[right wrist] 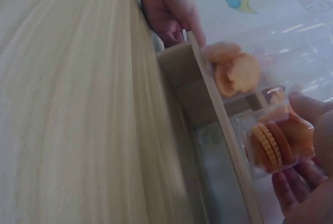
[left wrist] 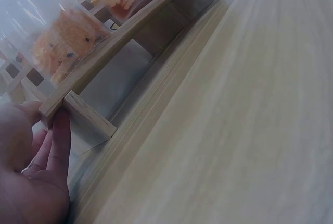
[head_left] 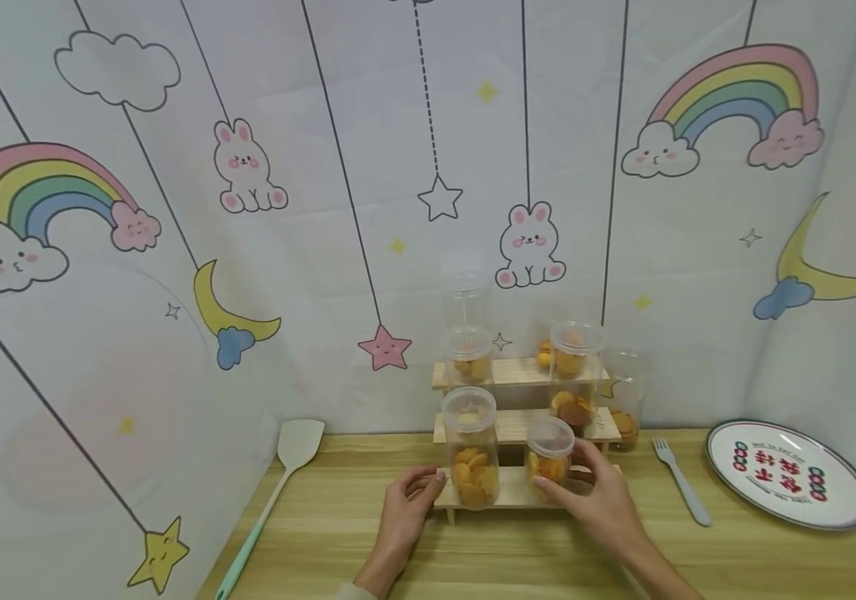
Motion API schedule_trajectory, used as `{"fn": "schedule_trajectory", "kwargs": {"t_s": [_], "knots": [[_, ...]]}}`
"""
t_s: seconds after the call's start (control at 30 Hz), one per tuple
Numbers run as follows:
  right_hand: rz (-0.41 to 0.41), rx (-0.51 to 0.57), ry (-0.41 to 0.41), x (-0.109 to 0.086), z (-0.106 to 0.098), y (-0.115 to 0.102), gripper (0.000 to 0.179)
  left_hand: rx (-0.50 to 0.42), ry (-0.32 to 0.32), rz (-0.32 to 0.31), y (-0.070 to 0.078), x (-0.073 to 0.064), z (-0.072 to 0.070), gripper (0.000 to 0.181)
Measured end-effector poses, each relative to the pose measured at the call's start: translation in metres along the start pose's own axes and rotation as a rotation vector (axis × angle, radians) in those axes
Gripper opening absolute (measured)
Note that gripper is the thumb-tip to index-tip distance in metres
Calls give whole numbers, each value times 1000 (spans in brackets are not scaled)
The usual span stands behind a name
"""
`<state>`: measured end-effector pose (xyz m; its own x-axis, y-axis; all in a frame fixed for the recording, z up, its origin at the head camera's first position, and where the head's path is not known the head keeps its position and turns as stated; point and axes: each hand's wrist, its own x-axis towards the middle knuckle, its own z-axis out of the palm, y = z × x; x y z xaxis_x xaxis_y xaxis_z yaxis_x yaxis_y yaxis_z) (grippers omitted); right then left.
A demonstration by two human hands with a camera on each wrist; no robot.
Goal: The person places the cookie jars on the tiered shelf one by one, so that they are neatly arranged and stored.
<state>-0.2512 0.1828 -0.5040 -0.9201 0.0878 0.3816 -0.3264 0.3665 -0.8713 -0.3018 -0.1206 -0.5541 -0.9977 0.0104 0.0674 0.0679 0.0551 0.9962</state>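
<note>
A three-step wooden display rack (head_left: 512, 492) stands on the table against the wall. My left hand (head_left: 407, 512) pinches the left end of its lowest step, with fingers under the board (left wrist: 99, 66) in the left wrist view. A short clear jar of cookies (head_left: 550, 457) with a translucent lid is at the right part of that step. My right hand (head_left: 602, 500) grips this jar, thumb in front and fingers round the far side; ridged cookies (right wrist: 268, 146) show through its wall. Left of it, a tall lidded cookie jar (head_left: 473, 467) stands upright on the same step.
Higher up the rack are more cookie jars, one on the left (head_left: 468, 358) and one on the right (head_left: 574, 375). Behind its right side stands another jar (head_left: 626, 400). A fork (head_left: 681, 483) and a printed plate (head_left: 788, 475) lie right; a spatula (head_left: 270, 500) lies left.
</note>
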Motion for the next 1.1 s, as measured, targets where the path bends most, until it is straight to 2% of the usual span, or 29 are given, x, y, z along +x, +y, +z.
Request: {"fn": "schedule_trajectory", "kwargs": {"t_s": [0.3, 0.53, 0.87, 0.97, 1.1], "knots": [[14, -42, -25, 7, 17, 6, 72, 3, 1, 0, 0, -1, 0, 48], [-28, -58, 38, 8, 24, 2, 75, 12, -4, -6, 0, 0, 0, 48], [-51, -79, 59, 8, 25, 1, 76, 5, -1, 0, 1, 0, 0, 49], [-55, -69, 50, 6, 19, 2, 71, 3, 5, 3, 1, 0, 0, 48], [-103, -81, 54, 1, 2, 6, 50, -6, 1, 3, 0, 0, 1, 47]]}}
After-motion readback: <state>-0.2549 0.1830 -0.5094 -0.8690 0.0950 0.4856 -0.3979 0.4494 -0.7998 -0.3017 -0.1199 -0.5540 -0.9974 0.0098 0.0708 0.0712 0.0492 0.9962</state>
